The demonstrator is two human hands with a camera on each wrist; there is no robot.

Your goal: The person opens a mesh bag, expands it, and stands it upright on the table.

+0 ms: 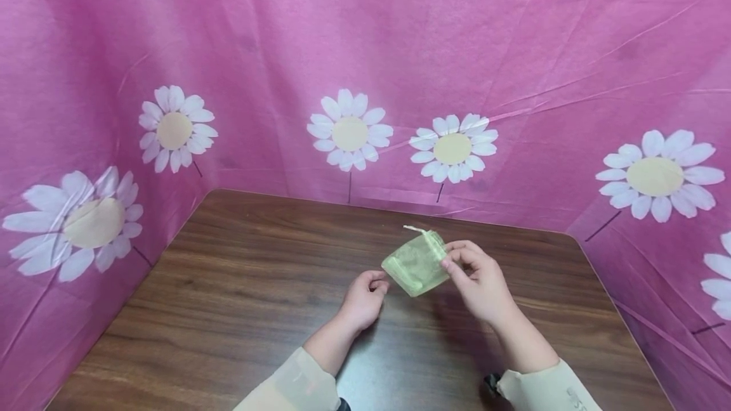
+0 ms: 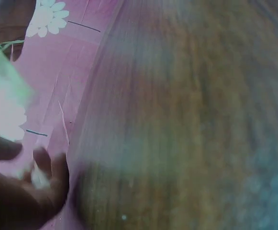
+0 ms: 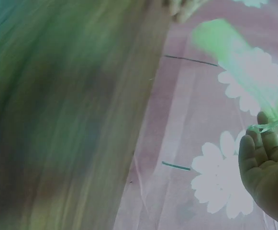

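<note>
A sheer light-green drawstring pouch (image 1: 412,266) hangs tilted over the wooden table, its cord sticking out at the top. My right hand (image 1: 480,278) pinches its gathered mouth end between thumb and fingers. In the right wrist view, the cord crosses the fingertips of that right hand (image 3: 268,167), and the pouch (image 3: 225,45) stretches up and away from it. Close beside the pouch's lower left corner is my left hand (image 1: 363,300), fingers loosely bent. The left wrist view shows the left hand (image 2: 26,191) with thumb and fingers apart, below the overexposed pouch (image 2: 7,81).
Dark brown wood grain covers the table (image 1: 257,271). A pink cloth (image 1: 274,49) printed with white daisies hangs along its back and sides. Light sleeves (image 1: 297,382) cover both forearms, and dark bands show near the cuffs.
</note>
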